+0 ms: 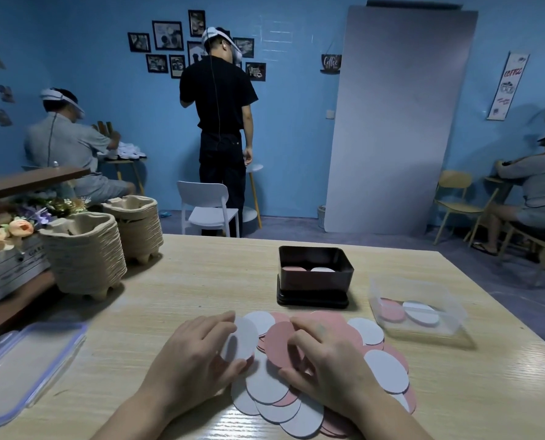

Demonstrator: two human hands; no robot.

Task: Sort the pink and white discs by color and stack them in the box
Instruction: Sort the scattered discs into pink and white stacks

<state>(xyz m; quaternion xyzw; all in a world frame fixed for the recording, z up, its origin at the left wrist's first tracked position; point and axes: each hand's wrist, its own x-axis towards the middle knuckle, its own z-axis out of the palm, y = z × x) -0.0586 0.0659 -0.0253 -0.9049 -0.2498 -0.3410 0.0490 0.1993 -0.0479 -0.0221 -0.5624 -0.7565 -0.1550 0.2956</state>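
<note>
Nearest to me, two bare hands work over a loose heap of pink and white discs (312,398) on the wooden table (201,281). I count about ten white ones in view; the pink ones overlap too much to count. The left hand (198,354) pinches one white disc (240,339) between thumb and fingers, tilted up on its edge. The right hand (328,369) grips one pink disc (279,342) in the same way, also tilted.

Left of the heap lies one clear lid (20,373) with a blue rim. Right of it stands one clear plastic container (417,308) holding one pink and one white disc.

Just behind the heap stands the dark box (313,276), its long axis left to right; inside, pink discs are at left and white at right.

Farther left are two stacks of pulp trays (106,246) and some flowers (14,227).
</note>
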